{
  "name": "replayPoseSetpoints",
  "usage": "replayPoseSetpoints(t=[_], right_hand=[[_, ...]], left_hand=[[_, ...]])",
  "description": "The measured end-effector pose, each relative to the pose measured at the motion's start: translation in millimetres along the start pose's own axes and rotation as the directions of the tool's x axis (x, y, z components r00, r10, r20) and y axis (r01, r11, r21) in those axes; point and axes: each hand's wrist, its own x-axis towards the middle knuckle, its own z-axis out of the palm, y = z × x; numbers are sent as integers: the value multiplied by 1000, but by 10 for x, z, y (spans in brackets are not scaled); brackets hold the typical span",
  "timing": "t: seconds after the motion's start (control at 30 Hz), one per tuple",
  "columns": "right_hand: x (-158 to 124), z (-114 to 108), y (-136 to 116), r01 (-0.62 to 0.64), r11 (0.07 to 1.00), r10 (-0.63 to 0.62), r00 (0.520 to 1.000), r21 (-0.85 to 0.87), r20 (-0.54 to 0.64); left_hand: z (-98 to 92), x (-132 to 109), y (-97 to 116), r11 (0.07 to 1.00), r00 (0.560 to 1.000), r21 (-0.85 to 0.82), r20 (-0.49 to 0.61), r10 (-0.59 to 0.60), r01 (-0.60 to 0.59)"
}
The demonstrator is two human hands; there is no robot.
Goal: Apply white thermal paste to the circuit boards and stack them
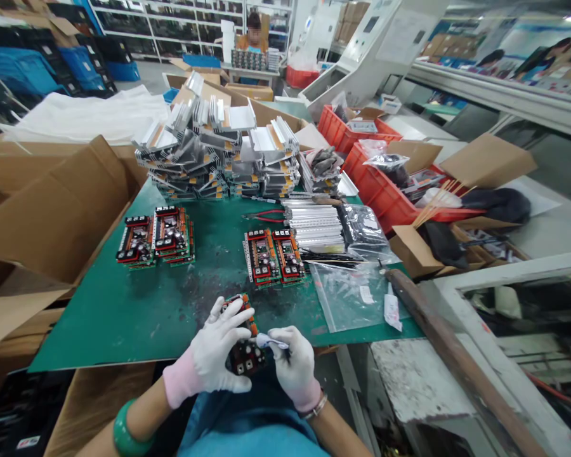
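My left hand (210, 349), in a white glove with a pink cuff, grips a dark circuit board module (243, 339) with orange and red parts, held upright over the front edge of the green work mat (124, 324). My right hand (295, 368), gloved alike, pinches a small white applicator (270, 341). Its tip touches or nearly touches the board, and the exact contact is hidden. Two stacks of similar boards (261, 257) lie just ahead of my hands, with more (155, 238) to the left.
Stacked aluminium heat sinks (195, 149) stand at the mat's far end, beside red-handled pliers (265, 216) and a clear plastic bag (342, 298). Red crates (380, 190) and cardboard boxes (52, 203) flank the mat. A brown rod (457, 355) lies at right; a co-worker (253, 44) stands beyond.
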Motion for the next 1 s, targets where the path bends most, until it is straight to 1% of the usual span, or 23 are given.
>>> replayPoseSetpoints(t=[0.13,0.23,0.3,0.33,0.4,0.47,0.53,0.6,0.67,0.73,0.8,0.87,0.93,1.0], right_hand=[[-5,33,13,15,999,-17,998,-46,-53],[-20,28,22,5,1000,-7,997,-22,-76],[-44,13,29,-51,997,55,995,50,-77],[-63,2,32,-101,990,109,991,100,-77],[-117,-20,38,-226,949,247,966,219,-73],[-183,-48,41,-342,876,389,918,342,-80],[-250,-84,37,-421,795,497,865,437,-72],[-309,-132,27,-466,740,559,827,485,-59],[-358,-184,13,-494,719,584,811,490,-40],[-395,-229,-3,-512,717,596,802,473,-37],[-415,-260,-18,-520,730,597,801,443,-43],[-408,-274,-34,-505,759,577,814,411,-65],[-371,-277,-55,-462,803,528,844,377,-90],[-316,-275,-77,-391,852,452,885,347,-113]], left_hand=[[1,-89,28,999,998,11,-57,-33,33],[14,-125,51,998,996,38,-83,-39,42],[10,-116,68,997,996,67,-90,-21,27],[2,-104,78,997,996,80,-93,-13,20],[-21,-73,104,995,994,100,-108,-6,17],[-45,-50,145,993,991,119,-134,-3,19],[-51,-47,204,989,984,145,-180,-2,29],[-32,-63,277,987,972,156,-233,-10,48],[8,-81,347,989,964,129,-265,-30,67],[46,-84,400,994,959,73,-278,-61,85],[61,-66,429,994,948,24,-303,-97,109],[48,-33,439,992,934,2,-338,-120,128],[17,2,440,991,921,-1,-369,-121,130],[-11,28,438,992,912,2,-393,-117,128]])
